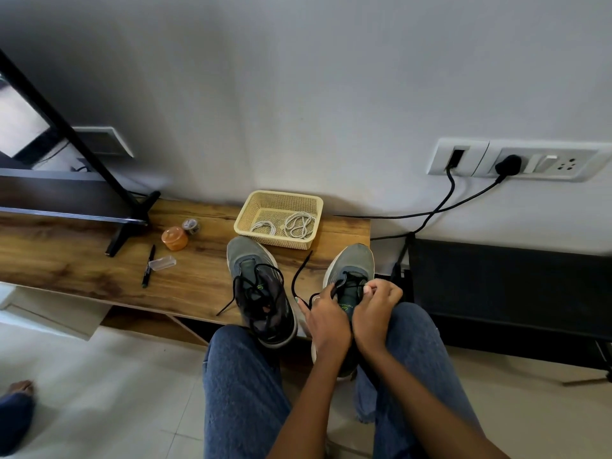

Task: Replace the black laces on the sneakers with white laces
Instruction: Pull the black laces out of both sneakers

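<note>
The right sneaker (351, 276) sits at the bench (82, 253) edge, so a hard tug on its black lace (299, 274) could drag it off, or snag the lace in an eyelet; the left hand (326, 318) pinches that lace at the tongue, and the right hand (376, 306) grips the lacing just beside it. The white laces (298, 225) lie coiled in the basket (313, 207), well apart from both hands, behind the left sneaker (261, 289), which is still black-laced.

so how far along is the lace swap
Early. Done: nothing fully; the left sneaker has loosened black laces. In hand: the left hand and right hand pull the black lace out of the right sneaker. Left: both white laces lie unused in the basket.
</note>
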Tool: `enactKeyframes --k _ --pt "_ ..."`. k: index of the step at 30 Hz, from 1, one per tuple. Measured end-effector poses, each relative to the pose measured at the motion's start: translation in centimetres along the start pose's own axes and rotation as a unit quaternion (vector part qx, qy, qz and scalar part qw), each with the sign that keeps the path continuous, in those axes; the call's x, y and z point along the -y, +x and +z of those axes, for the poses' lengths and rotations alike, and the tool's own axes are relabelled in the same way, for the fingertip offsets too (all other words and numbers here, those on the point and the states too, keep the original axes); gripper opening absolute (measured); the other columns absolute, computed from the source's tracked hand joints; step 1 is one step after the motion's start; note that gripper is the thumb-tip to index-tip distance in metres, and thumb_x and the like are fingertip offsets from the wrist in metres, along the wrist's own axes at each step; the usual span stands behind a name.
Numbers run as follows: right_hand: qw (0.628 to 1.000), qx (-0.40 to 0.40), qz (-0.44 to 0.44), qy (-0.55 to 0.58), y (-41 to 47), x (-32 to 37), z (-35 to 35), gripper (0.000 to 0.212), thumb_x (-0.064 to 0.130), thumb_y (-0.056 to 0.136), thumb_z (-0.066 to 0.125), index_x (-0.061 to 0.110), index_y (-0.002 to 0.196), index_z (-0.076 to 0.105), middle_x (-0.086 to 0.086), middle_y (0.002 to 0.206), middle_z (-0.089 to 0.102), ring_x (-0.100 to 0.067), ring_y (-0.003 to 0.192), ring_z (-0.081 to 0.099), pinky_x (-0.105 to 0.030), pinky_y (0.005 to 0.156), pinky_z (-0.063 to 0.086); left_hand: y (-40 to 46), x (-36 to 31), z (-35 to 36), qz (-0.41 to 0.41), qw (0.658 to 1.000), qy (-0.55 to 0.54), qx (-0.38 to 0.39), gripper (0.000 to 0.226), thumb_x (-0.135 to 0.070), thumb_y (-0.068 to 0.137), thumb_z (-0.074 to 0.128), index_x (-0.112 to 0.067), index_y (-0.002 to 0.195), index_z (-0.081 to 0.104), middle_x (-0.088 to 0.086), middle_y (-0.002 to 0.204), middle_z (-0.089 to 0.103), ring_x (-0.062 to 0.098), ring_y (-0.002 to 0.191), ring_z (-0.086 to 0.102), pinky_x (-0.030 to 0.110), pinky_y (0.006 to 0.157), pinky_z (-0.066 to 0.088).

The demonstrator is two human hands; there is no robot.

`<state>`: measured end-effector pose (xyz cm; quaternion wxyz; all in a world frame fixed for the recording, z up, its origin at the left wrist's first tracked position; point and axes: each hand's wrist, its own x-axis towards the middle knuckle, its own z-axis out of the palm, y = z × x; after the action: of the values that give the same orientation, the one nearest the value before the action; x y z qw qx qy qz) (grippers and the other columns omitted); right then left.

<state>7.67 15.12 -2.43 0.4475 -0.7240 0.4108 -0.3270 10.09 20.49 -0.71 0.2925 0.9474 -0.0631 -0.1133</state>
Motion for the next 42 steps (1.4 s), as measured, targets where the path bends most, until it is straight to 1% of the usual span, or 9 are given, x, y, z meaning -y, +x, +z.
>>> enactKeyframes --k 5,9,13,18,24,27,31,37,42 --pt "0.999 -0.025 0.029 0.033 -0.4 0.0 0.3 0.006 -0.003 0.094 0.047 0.0 0.094 0.051 -0.006 0.112 0.034 -0.014 0.09 0.045 -0.025 0.08 0.043 -0.6 -0.6 -0.5 -0.042 0.997 -0.067 0.011 0.039 -0.011 0.101 0.037 -0.018 0.137 0.05 0.017 0.127 0.059 0.031 0.134 0.036 0.042 0.119 0.009" --pt "0.999 -0.014 0.004 0.031 -0.9 0.0 0.5 0.008 -0.004 0.093 0.047 0.003 0.092 0.05 -0.004 0.109 0.034 -0.016 0.09 0.046 -0.028 0.077 0.043 0.3 0.5 0.8 -0.09 0.976 -0.197 -0.003 0.034 -0.011 0.097 0.042 -0.02 0.125 0.06 0.012 0.103 0.068 0.037 0.118 0.052 0.047 0.109 0.033" --pt "0.996 0.064 -0.057 -0.031 -0.7 0.0 0.3 0.01 -0.002 0.091 0.048 0.007 0.09 0.053 -0.002 0.097 0.045 -0.018 0.088 0.048 -0.034 0.078 0.044 0.9 1.0 0.2 -0.108 0.97 -0.217 0.0 0.034 -0.013 0.098 0.044 -0.019 0.126 0.06 0.006 0.116 0.066 0.027 0.12 0.051 0.028 0.104 0.027" --pt "0.956 0.205 -0.097 -0.185 0.9 0.4 -0.2 0.016 0.021 0.093 0.049 0.017 0.103 0.061 0.002 0.108 0.051 -0.016 0.107 0.044 -0.036 0.089 0.041 1.9 2.4 1.1 -0.059 0.984 -0.165 0.04 0.035 -0.028 0.093 0.043 -0.03 0.123 0.061 0.003 0.114 0.067 0.034 0.125 0.045 0.045 0.106 0.035" --pt "0.894 0.24 -0.156 -0.344 2.2 0.9 -0.1 0.026 0.031 0.098 0.042 0.022 0.11 0.063 0.004 0.114 0.048 -0.015 0.113 0.04 -0.035 0.089 0.034 2.3 3.2 1.6 0.002 0.991 -0.129 0.02 0.034 -0.037 0.096 0.043 -0.028 0.123 0.061 0.004 0.1 0.069 0.031 0.101 0.058 0.043 0.084 0.049" --pt "0.885 0.254 -0.172 -0.351 2.3 0.9 0.4 0.026 0.028 0.098 0.044 0.014 0.11 0.062 -0.002 0.117 0.049 -0.019 0.115 0.042 -0.034 0.086 0.041 2.2 3.1 1.8 -0.008 0.991 -0.135 0.011 0.034 -0.038 0.098 0.041 -0.029 0.125 0.06 0.007 0.105 0.068 0.03 0.107 0.057 0.037 0.083 0.049" --pt "0.917 0.249 -0.167 -0.263 2.3 0.6 0.4 0.012 0.015 0.092 0.05 0.006 0.088 0.057 -0.006 0.103 0.048 -0.019 0.095 0.047 -0.026 0.07 0.035 2.1 2.6 1.2 -0.033 0.986 -0.159 -0.025 0.033 -0.035 0.1 0.042 -0.023 0.122 0.063 0.011 0.111 0.065 0.029 0.106 0.057 0.035 0.084 0.046" --pt "0.988 0.137 -0.029 -0.066 3.1 0.5 -0.7 0.014 0.011 0.088 0.057 0.01 0.074 0.058 -0.005 0.086 0.057 -0.011 0.071 0.05 -0.012 0.058 0.034 1.8 2.7 0.6 0.003 0.992 -0.125 -0.02 0.033 -0.029 0.1 0.044 -0.021 0.126 0.062 0.009 0.114 0.067 0.028 0.107 0.058 0.034 0.083 0.048" --pt "0.988 0.042 0.149 -0.008 5.1 -0.3 -2.0 0.013 0.012 0.091 0.053 0.006 0.094 0.065 -0.014 0.102 0.064 -0.023 0.088 0.058 -0.028 0.069 0.039 1.3 2.8 0.6 0.024 0.996 -0.076 -0.026 0.038 -0.029 0.097 0.048 -0.024 0.135 0.053 0.006 0.118 0.064 0.024 0.112 0.054 0.037 0.092 0.047"
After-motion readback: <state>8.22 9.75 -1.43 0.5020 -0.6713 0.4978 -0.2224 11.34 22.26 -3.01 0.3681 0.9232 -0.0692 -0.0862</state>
